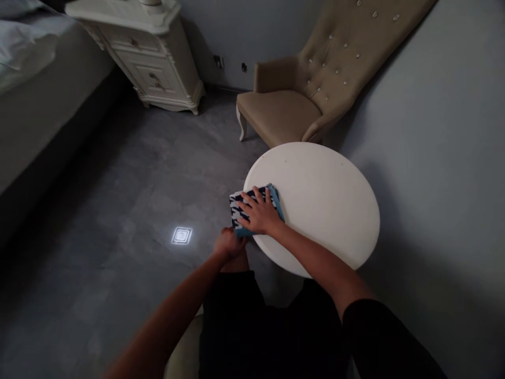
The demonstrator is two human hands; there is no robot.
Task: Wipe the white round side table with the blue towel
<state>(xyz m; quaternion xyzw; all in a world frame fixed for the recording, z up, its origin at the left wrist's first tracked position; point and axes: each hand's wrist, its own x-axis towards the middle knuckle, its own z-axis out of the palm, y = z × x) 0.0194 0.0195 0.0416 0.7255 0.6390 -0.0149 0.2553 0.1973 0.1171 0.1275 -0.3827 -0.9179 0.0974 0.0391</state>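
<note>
A folded cloth [239,209], patterned in dark navy and white with teal edges, lies at the left rim of a round white table [323,200] and sticks out past it. Flat on top of the cloth rests my right hand [260,213], its fingers spread. My left hand [230,242] is closed just below the cloth's near left corner, above my knee. Whether it pinches the cloth or the table's edge is hidden.
Behind the table stands a tan tufted armchair [280,113]. A cream nightstand [153,68] and a bed [43,100] are at the left. A bright square patch of light [182,236] shows on the grey floor [134,184]. A grey wall [445,158] rises at the right.
</note>
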